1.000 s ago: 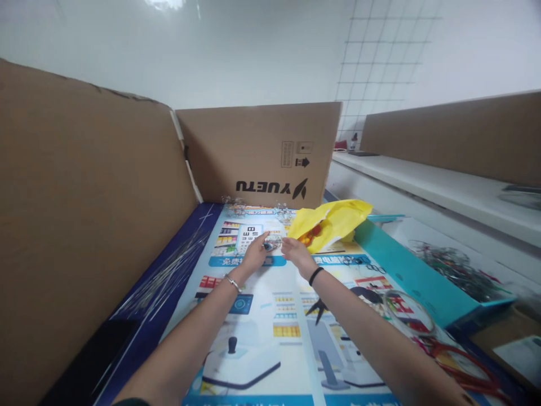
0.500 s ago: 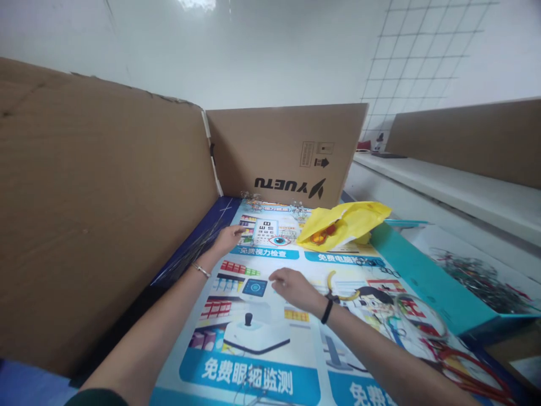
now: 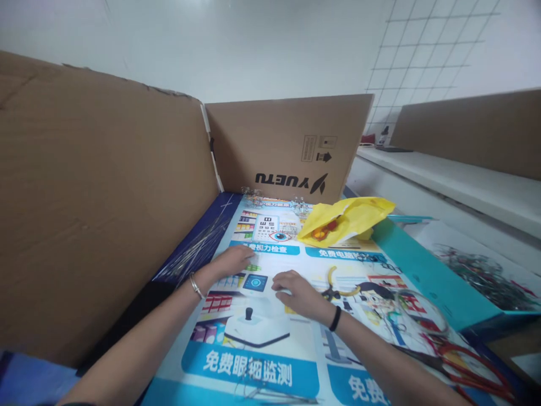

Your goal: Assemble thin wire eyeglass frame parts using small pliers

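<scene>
My left hand lies palm down on the printed poster, fingers stretched toward the right, just beside a bundle of thin metal wires at the poster's left edge. My right hand rests palm down a little to the right, fingers loosely bent and apart, with nothing visible in it. Yellow-handled pliers lie right next to my right wrist. A yellow plastic bag with orange-red pieces in its mouth sits beyond my right hand.
Tall cardboard panels wall in the left and back. A teal box on the right holds a tangle of wire frames. Red-handled cutters lie at the lower right. Small wire frames stand at the back.
Both hands have come apart from the small item they held together near the bag and drawn back toward me. The left hand swung to the wires, then inward; the view shifted.
</scene>
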Motion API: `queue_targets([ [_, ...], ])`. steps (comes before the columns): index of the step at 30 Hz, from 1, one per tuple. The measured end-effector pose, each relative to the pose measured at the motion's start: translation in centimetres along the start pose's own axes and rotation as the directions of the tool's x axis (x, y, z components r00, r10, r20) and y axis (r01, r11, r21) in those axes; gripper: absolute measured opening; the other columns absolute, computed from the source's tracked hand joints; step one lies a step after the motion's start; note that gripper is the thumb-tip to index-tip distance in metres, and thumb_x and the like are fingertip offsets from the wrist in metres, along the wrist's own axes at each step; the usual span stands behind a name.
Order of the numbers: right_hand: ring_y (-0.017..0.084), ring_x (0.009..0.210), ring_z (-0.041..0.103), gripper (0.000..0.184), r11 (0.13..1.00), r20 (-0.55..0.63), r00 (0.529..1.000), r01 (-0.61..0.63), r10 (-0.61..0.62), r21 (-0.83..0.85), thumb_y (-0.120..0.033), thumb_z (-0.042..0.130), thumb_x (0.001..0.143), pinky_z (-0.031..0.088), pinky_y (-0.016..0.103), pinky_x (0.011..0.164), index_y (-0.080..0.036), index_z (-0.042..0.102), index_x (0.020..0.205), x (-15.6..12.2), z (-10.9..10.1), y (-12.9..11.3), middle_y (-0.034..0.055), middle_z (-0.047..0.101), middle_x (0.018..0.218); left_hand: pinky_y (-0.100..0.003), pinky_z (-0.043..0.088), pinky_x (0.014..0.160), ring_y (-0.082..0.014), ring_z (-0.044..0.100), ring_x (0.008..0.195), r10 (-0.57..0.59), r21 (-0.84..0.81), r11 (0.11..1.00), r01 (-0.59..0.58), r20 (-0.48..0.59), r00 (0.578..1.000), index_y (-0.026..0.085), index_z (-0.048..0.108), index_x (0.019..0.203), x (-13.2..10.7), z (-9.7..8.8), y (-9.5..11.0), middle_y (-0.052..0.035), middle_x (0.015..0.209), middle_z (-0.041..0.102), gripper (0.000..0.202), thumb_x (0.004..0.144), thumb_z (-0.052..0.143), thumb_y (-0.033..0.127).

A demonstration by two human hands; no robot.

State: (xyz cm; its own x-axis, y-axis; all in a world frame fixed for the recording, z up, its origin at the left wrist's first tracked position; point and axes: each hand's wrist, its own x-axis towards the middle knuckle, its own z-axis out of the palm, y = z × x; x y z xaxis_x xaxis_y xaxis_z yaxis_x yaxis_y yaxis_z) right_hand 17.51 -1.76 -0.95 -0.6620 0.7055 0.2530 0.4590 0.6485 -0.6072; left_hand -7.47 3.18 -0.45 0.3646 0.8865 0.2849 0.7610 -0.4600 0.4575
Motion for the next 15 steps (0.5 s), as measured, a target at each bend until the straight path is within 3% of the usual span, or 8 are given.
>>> queue_targets([
  [6,0.016,0.065,0.061,0.024,0.981,-0.134,0.973,-0.193,0.189,-0.021,-0.022,0.043,0.083,0.045,0.026,0.059,-0.020,0.067,0.086,-0.8,-1.6,1.3,0.0009,0.067,0.071,-0.032,0.041,0.093,-0.0230,0.059,0.101,0.122,-0.066,0.992,-0.111,0.203,0.971,0.021,0.066,0.096,-4.1,1.8,5.8,-0.0059,0.105,0.066,0.022,0.075,0.058,0.023],
  [10,0.018,0.084,0.060,0.026,0.974,-0.182,0.967,-0.198,0.176,-0.112,-0.016,0.044,0.081,0.045,0.030,0.075,-0.020,0.066,0.094,-0.8,-2.0,1.9,0.0041,0.068,0.090,-0.036,0.036,0.098,-0.0231,0.054,0.110,0.183,-0.014,0.983,-0.185,0.242,0.953,0.025,0.058,0.114,-5.4,1.6,8.2,-0.0045,0.118,0.061,0.037,0.079,0.051,0.017],
  [15,0.022,0.104,0.050,0.035,0.968,-0.103,0.994,-0.069,0.045,-0.241,-0.006,0.047,0.076,0.039,0.034,0.089,-0.019,0.064,0.104,-1.1,-1.9,1.6,0.0093,0.061,0.109,-0.040,0.035,0.097,-0.0240,0.052,0.112,0.174,0.137,0.970,-0.203,0.194,0.965,0.025,0.059,0.112,-5.5,1.0,7.8,-0.0051,0.118,0.061,0.038,0.079,0.048,0.009],
])
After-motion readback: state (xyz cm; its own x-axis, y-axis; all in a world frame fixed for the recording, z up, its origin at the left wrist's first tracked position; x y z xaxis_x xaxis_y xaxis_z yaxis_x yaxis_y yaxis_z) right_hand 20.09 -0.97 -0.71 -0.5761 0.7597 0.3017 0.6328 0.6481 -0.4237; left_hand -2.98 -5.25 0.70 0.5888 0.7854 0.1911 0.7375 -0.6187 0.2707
